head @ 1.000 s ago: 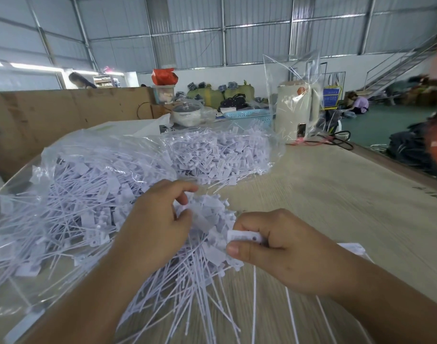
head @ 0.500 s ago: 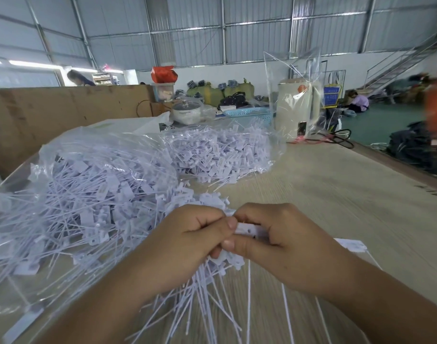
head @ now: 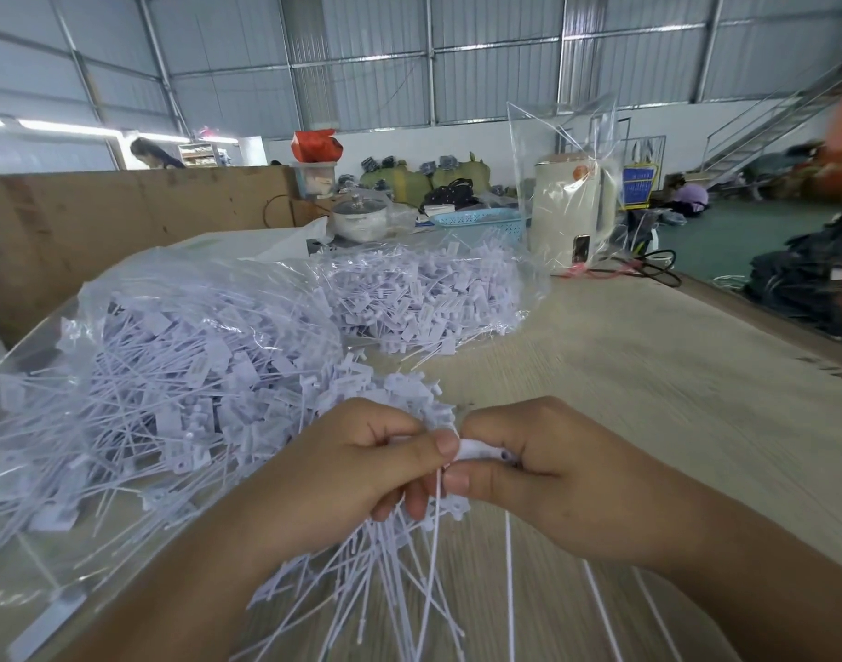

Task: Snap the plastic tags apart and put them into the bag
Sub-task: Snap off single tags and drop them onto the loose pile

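1. The left hand (head: 361,465) and right hand (head: 552,475) meet thumb to thumb, both pinching one white plastic tag strip (head: 476,450)
2. A loose heap of white tags (head: 399,542) lies under the hands on the pale wooden counter (head: 648,375)
3. The clear plastic bag (head: 180,355) full of tags sits just left of the left hand

Warehouse/packing floor: corrugated metal walls (head: 495,54) and steel frame, metal stairs (head: 763,126), stuffed sacks (head: 399,181) along the far wall, clothing piles (head: 810,284) on the green floor. Long wooden counter (head: 648,375) carries bulk bags of tags (head: 170,355).
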The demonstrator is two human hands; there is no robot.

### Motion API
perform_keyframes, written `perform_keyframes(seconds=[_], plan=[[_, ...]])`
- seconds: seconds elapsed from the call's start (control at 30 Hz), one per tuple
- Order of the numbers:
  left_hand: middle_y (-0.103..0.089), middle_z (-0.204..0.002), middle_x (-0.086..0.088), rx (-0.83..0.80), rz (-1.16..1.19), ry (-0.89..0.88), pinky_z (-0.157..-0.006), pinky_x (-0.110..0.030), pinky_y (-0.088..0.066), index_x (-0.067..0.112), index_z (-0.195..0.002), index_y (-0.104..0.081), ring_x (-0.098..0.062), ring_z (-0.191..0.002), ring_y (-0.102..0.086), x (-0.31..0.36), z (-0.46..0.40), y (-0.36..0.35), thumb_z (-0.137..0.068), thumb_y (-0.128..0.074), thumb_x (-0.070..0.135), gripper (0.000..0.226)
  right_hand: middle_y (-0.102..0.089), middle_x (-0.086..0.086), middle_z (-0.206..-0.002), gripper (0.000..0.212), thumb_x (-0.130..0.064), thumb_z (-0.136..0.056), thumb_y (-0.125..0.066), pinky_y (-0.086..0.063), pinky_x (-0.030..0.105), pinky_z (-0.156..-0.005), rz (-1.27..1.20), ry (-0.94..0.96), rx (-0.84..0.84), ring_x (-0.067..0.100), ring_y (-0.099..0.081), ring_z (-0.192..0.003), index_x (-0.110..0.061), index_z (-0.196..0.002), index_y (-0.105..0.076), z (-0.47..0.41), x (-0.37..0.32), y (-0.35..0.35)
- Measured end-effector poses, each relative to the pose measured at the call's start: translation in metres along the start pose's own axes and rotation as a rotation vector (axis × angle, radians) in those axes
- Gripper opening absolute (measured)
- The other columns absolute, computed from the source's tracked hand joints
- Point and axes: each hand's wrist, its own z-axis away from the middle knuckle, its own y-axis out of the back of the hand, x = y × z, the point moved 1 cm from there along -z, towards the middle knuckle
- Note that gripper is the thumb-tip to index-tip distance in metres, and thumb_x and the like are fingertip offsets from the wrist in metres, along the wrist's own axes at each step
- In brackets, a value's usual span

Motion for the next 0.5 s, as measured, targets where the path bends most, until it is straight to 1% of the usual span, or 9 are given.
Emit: perform_keyframes(seconds=[0.03,0.07,0.13,0.17,0.27,0.3,0.4,0.47,0.5], plan=[[-0.071,-0.064,-0.003,-0.025,0.026,0.005,-0.051,-0.018,-0.04,0.02,-0.07,-0.072,-0.01,-0.049,-0.052,0.0,0.0,0.001,-0.073,-0.057,0.065,0.047,-0.067,-0.011,-0.077,0.013,-0.023,-0.096,-0.06,-0.048,0.025,-0.064,-0.057,-0.008,-0.019,0.003,-0.059,-0.066,-0.026,-0.09,-0.071,0.0,-0.001,0.0],[-0.071,-0.065,-0.004,-0.044,0.047,0.012,-0.05,-0.017,-0.039,0.02,-0.07,-0.073,-0.01,-0.048,-0.051,0.001,0.001,0.002,-0.073,-0.058,0.064,0.047,-0.07,-0.009,-0.085,0.013,-0.02,-0.096,-0.059,-0.052,0.03,-0.073,-0.099,-0.02,-0.042,0.006,-0.064,-0.077,-0.022,-0.093,-0.072,0.0,-0.002,0.0],[-0.07,-0.064,-0.003,-0.061,0.063,0.017,-0.051,-0.018,-0.038,0.023,-0.07,-0.074,-0.01,-0.048,-0.05,0.003,0.002,0.002,-0.074,-0.056,0.066,0.046,-0.072,0.0,-0.1,0.016,-0.018,-0.098,-0.057,-0.05,0.044,-0.09,-0.134,-0.028,-0.077,0.016,-0.067,-0.097,-0.013,-0.103,-0.072,0.0,-0.003,-0.001],[-0.068,-0.062,0.0,-0.056,0.056,0.012,-0.052,-0.018,-0.038,0.026,-0.07,-0.073,-0.01,-0.049,-0.05,0.003,0.001,0.001,-0.075,-0.053,0.067,0.046,-0.072,0.004,-0.102,0.018,-0.019,-0.098,-0.056,-0.049,0.047,-0.093,-0.142,-0.025,-0.079,0.02,-0.067,-0.1,-0.012,-0.105,-0.071,0.0,-0.003,-0.002],[-0.062,-0.057,0.008,-0.002,0.032,-0.007,-0.051,-0.018,-0.037,0.032,-0.072,-0.068,-0.008,-0.048,-0.049,0.006,0.001,-0.003,-0.077,-0.051,0.068,0.04,-0.069,0.017,-0.097,0.017,-0.022,-0.098,-0.057,-0.048,0.054,-0.086,-0.142,-0.044,-0.052,0.037,-0.065,-0.092,-0.013,-0.102,-0.069,-0.001,-0.002,-0.001],[-0.06,-0.055,0.009,0.019,0.034,-0.014,-0.05,-0.017,-0.037,0.032,-0.071,-0.066,-0.008,-0.047,-0.048,0.007,0.001,-0.006,-0.081,-0.053,0.064,0.036,-0.069,0.017,-0.095,0.015,-0.022,-0.098,-0.056,-0.048,0.054,-0.085,-0.126,-0.048,-0.046,0.038,-0.064,-0.09,-0.014,-0.1,-0.069,-0.001,-0.002,-0.001],[-0.064,-0.056,0.005,0.107,-0.025,-0.036,-0.046,-0.017,-0.036,0.029,-0.072,-0.061,-0.006,-0.043,-0.047,0.008,0.002,-0.016,-0.096,-0.05,0.047,0.032,-0.069,0.008,-0.085,0.016,-0.026,-0.097,-0.057,-0.05,0.048,-0.077,-0.014,-0.065,-0.023,0.028,-0.064,-0.078,-0.018,-0.093,-0.07,-0.002,0.002,-0.002],[-0.065,-0.058,0.006,0.171,-0.144,-0.043,-0.045,-0.016,-0.035,0.027,-0.074,-0.058,-0.003,-0.041,-0.046,0.006,0.002,-0.021,-0.095,-0.048,0.044,0.028,-0.065,-0.008,-0.072,0.017,-0.028,-0.096,-0.058,-0.047,0.036,-0.065,0.066,-0.071,0.0,0.011,-0.058,-0.065,-0.026,-0.084,-0.07,-0.003,0.006,-0.002],[-0.066,-0.058,0.006,0.182,-0.195,-0.038,-0.045,-0.015,-0.034,0.027,-0.075,-0.058,-0.001,-0.041,-0.046,0.005,0.003,-0.022,-0.094,-0.047,0.044,0.027,-0.06,-0.014,-0.066,0.018,-0.028,-0.096,-0.059,-0.043,0.028,-0.06,0.096,-0.074,0.003,0.007,-0.055,-0.061,-0.028,-0.081,-0.069,-0.003,0.006,-0.003]])
